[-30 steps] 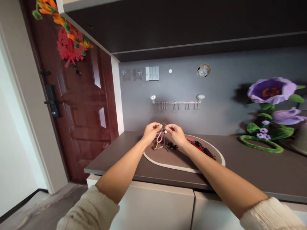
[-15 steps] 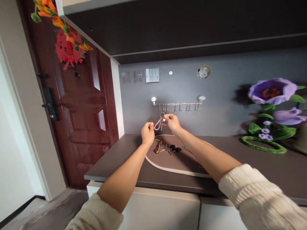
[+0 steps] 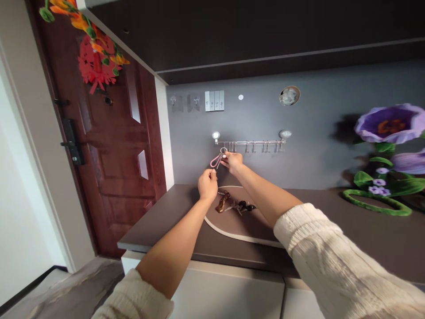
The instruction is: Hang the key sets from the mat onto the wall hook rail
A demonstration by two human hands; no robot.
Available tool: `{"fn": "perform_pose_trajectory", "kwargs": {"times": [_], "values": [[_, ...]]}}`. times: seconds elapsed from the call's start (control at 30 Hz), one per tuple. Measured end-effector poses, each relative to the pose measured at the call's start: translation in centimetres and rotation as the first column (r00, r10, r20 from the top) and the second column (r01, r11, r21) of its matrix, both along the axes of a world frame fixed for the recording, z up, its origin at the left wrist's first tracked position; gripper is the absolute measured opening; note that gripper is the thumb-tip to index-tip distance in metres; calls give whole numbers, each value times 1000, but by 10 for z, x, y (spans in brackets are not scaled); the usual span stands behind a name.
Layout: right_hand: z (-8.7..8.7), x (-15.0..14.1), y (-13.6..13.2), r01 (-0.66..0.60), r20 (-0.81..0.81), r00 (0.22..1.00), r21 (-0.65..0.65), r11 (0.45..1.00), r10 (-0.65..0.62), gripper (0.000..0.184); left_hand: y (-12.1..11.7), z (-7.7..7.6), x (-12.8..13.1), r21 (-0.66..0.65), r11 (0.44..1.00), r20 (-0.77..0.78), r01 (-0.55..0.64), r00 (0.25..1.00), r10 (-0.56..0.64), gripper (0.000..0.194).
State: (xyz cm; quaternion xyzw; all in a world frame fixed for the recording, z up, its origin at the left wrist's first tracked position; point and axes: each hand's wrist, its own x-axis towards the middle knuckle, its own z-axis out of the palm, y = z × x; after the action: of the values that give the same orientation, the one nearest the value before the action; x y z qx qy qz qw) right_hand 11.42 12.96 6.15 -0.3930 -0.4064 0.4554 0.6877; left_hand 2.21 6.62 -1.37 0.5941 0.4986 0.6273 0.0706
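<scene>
Head view: at the far left of my feed I see a dark red door (image 3: 113,155) with a black handle (image 3: 71,146); a red decoration (image 3: 96,62) shows on it in the upper left, with orange flowers (image 3: 79,21) partly in front; right of the door, the brown surface (image 3: 159,221) runs across the lower middle, below a grey wall (image 3: 192,146). My left hand (image 3: 208,185) is just left of the centre, fingers curled in, close beneath a pink loop (image 3: 215,158); I cannot tell whether those fingertips are closed on anything. The loop hangs from a metal key ring (image 3: 221,150), up off the surface near the middle of the frame; my right hand (image 3: 233,162) has the ring pinched between its fingers, just below the left end of a clear rail (image 3: 250,142) lined with small hooks; whether the ring touches a hook, I cannot make out. Below the hands, a brown key holder (image 3: 223,202) and, to its right, some dark keys (image 3: 244,205) lie on a mat (image 3: 239,223) with a pale edge; further right, a round wall opening (image 3: 289,95) sits above the rail, and a purple flower (image 3: 392,125) stands at the right edge.
</scene>
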Motion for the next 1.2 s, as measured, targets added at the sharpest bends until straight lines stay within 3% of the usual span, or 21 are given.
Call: {"fn": "perform_pose_trajectory", "kwargs": {"times": [0.43,0.83,1.0,1.2], "values": [[-4,4,5,51,32,998,-100,994,-48,14,-1,0,-1,-14,1000,-49,-9,999,8,29],[-13,10,7,55,150,988,-48,997,-47,18,6,-4,-3,-22,999,-82,29,996,-31,27],[-15,17,-6,59,163,985,-61,996,-48,18,10,-7,-5,-25,995,-56,95,994,-97,22],[-22,30,-41,1,269,963,-46,999,12,12,9,-7,-6,-76,979,-58,190,979,-195,16]]}}
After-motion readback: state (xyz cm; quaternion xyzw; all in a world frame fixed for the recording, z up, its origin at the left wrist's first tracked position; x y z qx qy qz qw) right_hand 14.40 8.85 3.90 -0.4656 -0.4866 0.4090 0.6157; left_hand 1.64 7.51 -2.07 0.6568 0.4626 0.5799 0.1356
